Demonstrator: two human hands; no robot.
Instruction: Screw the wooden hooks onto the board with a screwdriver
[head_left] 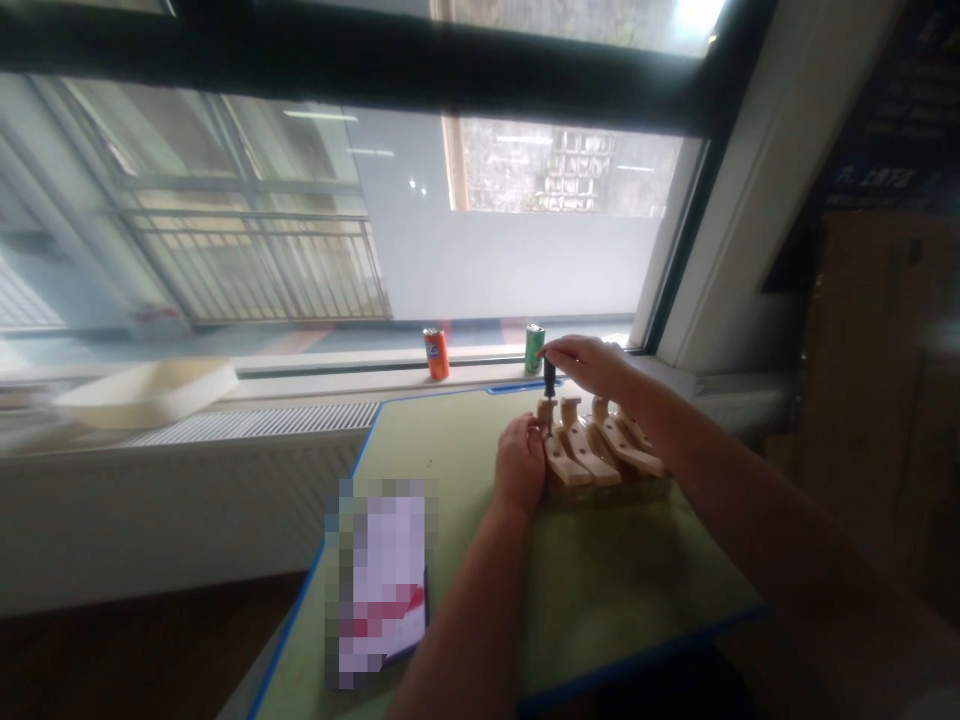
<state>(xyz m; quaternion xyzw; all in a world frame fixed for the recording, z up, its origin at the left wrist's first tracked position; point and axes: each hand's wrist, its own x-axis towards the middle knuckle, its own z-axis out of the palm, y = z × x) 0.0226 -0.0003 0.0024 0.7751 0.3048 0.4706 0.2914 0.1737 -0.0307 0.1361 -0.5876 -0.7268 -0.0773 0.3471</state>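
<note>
A light wooden rack with several hooked pegs [600, 455] lies on the green table [600, 590]. My left hand [519, 462] is closed against the rack's left end, fingers curled by the leftmost peg. My right hand [592, 362] is closed on the black handle of a screwdriver [549, 385], which stands upright with its tip at the leftmost peg.
An orange can [436, 353] and a green can [534, 347] stand on the windowsill behind the table. A pixelated flat item [379, 580] lies at the table's left front. A blue edge rims the table. Cardboard boxes [877, 350] stand at the right.
</note>
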